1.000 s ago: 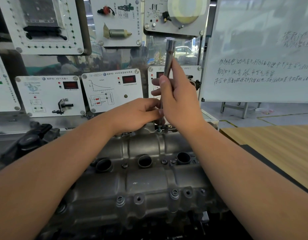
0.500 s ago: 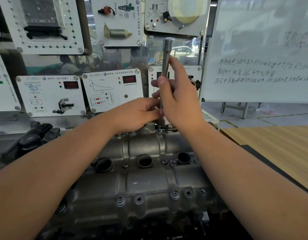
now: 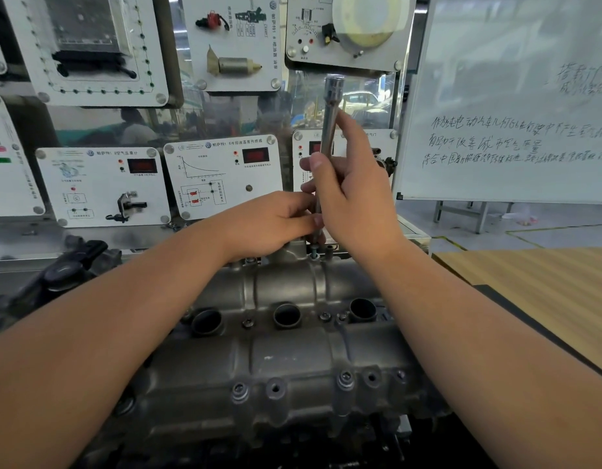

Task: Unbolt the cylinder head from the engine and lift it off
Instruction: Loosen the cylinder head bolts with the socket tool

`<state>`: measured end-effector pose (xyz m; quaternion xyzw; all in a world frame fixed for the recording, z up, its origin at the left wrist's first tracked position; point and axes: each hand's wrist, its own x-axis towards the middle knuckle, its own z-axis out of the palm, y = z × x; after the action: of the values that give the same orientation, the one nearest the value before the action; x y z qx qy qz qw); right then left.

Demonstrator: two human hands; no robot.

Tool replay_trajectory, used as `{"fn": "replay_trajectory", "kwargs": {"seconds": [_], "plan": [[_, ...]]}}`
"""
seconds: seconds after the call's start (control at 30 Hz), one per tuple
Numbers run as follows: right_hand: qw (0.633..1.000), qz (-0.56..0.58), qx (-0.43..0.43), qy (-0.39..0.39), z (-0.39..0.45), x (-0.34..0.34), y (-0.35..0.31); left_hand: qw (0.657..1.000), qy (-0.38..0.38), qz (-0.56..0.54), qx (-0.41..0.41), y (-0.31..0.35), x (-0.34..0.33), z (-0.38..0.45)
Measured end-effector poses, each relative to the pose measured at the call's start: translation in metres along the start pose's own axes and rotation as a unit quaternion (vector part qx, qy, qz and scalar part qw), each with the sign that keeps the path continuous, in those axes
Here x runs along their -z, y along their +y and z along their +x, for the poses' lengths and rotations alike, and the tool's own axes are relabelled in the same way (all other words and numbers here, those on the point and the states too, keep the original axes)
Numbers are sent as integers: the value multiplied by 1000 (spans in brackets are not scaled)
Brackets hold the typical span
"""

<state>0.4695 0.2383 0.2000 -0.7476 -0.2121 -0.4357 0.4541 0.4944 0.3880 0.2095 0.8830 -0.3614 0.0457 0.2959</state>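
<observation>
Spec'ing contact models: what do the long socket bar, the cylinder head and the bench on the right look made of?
Socket bar: looks like polished steel, with bright mirror-like highlights.
Cylinder head: looks like cast aluminium, dull grey and slightly grainy, with rounded cast contours.
Bench: wood or wood-look laminate, showing pale striped grain; which one can't be told.

We're in a car-mechanics training workshop: white teaching panels with sensors, diagrams and red digital readouts line the wall, a handwritten whiteboard stands at right, and a bare engine sits beside a wooden table.
</observation>
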Motion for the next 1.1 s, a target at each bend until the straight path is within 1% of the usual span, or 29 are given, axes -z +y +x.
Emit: {"fn": "replay_trajectory", "kwargs": {"seconds": [0.13, 0.2, 0.33, 0.4, 0.47, 0.53, 0.63, 0.7, 0.83, 0.9, 0.97, 1.1], "plan": [[998, -13, 41, 37, 2, 1, 0, 1000, 3, 11, -9, 4, 0, 0], [997, -23, 51, 43, 2, 1, 0, 1000, 6, 5, -5, 5, -1, 0], [999, -45, 17, -12, 5, 1, 0, 1000, 7, -4, -12, 3, -1, -2], [999, -46, 5, -28, 4, 1, 0, 1000, 9, 3, -21, 3, -1, -2], [1000, -27, 8, -14, 3, 0, -1, 1000, 13, 13, -22, 2, 0, 0], [999, -13, 25, 19, 2, 1, -2, 999, 16, 22, -21, 2, 0, 1], [998, -31, 47, 42, 3, 2, -1, 999, 23, 21, -14, 3, -1, 2], [998, -37, 41, 28, 2, 1, -2, 1000, 19, 17, -13, 3, -2, 2], [999, -22, 4, -28, 2, 1, -5, 1000, 6, -4, -31, 3, -2, -1], [999, -13, -1, -34, 1, 1, -5, 999, 11, 0, -32, 3, -1, 0], [1000, -9, 8, -19, 0, 2, -5, 999, 16, 18, -26, 3, 0, 2], [997, -27, 66, 29, 2, 3, -5, 999, 24, 21, -15, 3, 0, 3]]}}
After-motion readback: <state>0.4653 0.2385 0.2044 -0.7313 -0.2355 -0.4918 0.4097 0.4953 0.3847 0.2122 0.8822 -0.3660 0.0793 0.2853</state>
